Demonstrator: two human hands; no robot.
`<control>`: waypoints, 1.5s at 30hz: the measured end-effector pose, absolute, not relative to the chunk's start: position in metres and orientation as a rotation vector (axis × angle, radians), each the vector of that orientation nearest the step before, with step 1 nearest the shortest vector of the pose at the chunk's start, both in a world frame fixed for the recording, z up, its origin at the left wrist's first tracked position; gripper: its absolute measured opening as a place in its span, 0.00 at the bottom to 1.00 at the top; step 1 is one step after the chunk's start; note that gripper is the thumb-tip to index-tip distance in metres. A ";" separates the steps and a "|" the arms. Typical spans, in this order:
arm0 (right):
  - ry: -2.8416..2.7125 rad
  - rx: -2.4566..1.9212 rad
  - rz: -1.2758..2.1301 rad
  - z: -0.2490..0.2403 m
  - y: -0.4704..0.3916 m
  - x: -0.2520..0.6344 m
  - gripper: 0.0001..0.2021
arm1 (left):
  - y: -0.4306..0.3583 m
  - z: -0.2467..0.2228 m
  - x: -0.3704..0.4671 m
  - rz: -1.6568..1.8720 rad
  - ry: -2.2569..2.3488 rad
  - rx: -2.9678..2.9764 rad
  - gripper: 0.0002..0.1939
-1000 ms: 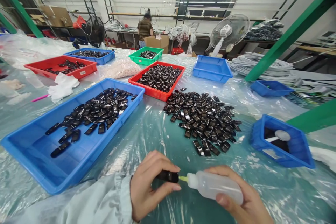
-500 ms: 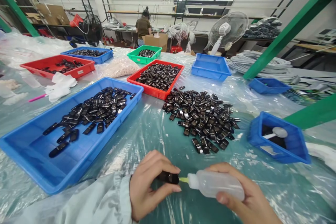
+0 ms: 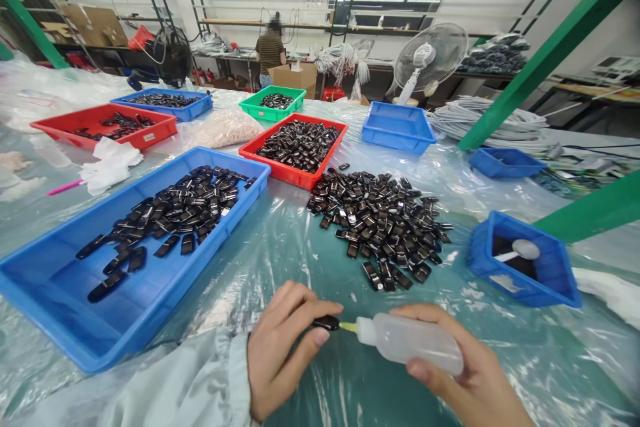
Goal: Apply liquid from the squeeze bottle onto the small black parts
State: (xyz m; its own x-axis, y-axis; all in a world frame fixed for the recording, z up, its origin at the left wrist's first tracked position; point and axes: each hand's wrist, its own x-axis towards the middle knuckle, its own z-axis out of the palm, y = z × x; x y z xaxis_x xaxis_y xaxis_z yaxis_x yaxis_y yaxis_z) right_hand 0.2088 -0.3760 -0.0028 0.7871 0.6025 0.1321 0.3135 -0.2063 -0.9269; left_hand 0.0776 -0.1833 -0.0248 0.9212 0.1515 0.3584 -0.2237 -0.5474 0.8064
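Note:
Between the thumb and fingers of my left hand [image 3: 287,347] is a small black plastic part [image 3: 327,323], its right end showing. My right hand [image 3: 463,360] is wrapped round a translucent white squeeze bottle [image 3: 413,341] lying sideways. The bottle's yellowish nozzle tip [image 3: 348,327] points left and meets the right end of the black part. Just beyond both hands, a heap of black parts [image 3: 383,220] lies on the green, plastic-covered table [image 3: 280,260]. More black parts lie in the large blue tray [image 3: 65,307] on the left.
Red trays [image 3: 305,180] [image 3: 160,133], a green tray [image 3: 273,115] and blue trays [image 3: 397,140] stand further back. A blue bin [image 3: 530,280] with a white scoop [image 3: 525,249] is at right, near a green post [image 3: 550,53]. Behind, a person [image 3: 270,53] stands by shelves.
The black part has turned in my left hand, showing a thinner side now. My left fingers have shifted around it. The bottle and its nozzle have moved slightly up with my right hand.

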 end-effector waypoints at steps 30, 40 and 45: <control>-0.932 -1.854 0.314 -0.006 -0.387 0.226 0.10 | -0.182 -0.029 0.079 0.640 -0.042 2.117 0.14; -0.543 -1.805 0.376 0.003 -0.374 0.202 0.17 | -0.182 -0.029 0.079 0.666 -0.043 2.105 0.14; -0.560 -1.821 0.419 0.001 -0.376 0.204 0.13 | -0.182 -0.028 0.078 0.657 -0.034 2.113 0.14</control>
State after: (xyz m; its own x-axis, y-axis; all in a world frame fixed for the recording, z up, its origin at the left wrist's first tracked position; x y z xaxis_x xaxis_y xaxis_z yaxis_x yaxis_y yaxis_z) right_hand 0.2036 -0.3764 0.0009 0.8239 0.5667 -0.0080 0.1681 -0.2579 -0.9514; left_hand 0.0784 -0.1823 -0.0283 0.8588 0.2144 0.4652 -0.2611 -0.5981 0.7577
